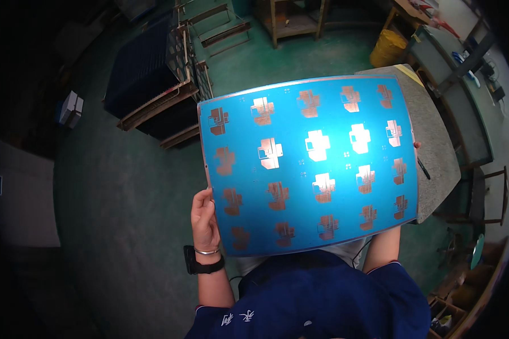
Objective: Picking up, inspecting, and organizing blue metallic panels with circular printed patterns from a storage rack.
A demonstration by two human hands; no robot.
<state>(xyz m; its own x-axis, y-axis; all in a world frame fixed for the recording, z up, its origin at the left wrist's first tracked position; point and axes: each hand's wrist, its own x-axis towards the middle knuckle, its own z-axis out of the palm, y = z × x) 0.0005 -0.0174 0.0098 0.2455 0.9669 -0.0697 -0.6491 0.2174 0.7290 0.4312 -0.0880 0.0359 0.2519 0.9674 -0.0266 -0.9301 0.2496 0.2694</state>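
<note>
Blue panel (311,164) with rows of copper patterns is held up flat toward the head, over the grey bench (435,141). Left hand (205,217) grips the panel's lower-left edge, fingers curled behind. Right hand is hidden behind the panel; only a fingertip shows at its right edge, so I can't tell its grip. Glare sits mid-panel: I'd tilt slightly and keep fingers on edges only. Dark rack (152,79) stands beyond the panel's top-left corner.

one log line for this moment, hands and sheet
left hand: grips left edge of blue panel | right hand: mostly hidden behind panel's right edge | panel: held up, copper patterns in rows | below: grey table
</note>
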